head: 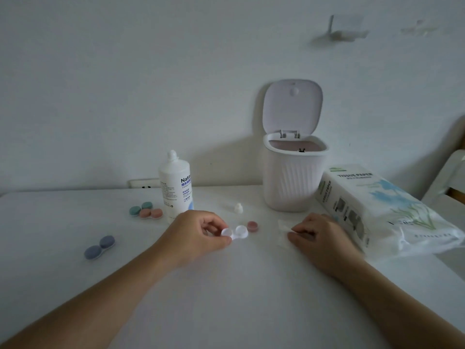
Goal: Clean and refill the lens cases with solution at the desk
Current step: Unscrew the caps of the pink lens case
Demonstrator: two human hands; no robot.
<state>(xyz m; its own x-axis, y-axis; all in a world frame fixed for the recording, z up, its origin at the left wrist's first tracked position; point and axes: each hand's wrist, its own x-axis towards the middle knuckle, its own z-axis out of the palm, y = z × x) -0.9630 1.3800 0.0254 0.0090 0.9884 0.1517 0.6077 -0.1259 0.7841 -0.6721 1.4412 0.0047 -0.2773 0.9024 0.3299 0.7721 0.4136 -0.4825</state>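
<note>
An uncapped white lens case (237, 232) lies on the white desk (226, 285) in the middle. My left hand (198, 233) pinches its left well between thumb and fingers. A loose pink cap (252, 225) sits just right of the case. My right hand (319, 238) holds a small piece of white tissue (284, 231) against the desk. The solution bottle (175, 185) stands upright behind my left hand, and its small white cap (238, 208) stands apart on the desk.
A green lens case (141, 209) and a pink one (151, 213) lie left of the bottle; a blue case (100, 247) lies further left. A small bin (292, 177) with its lid up stands at the back. A tissue pack (382, 210) lies at the right.
</note>
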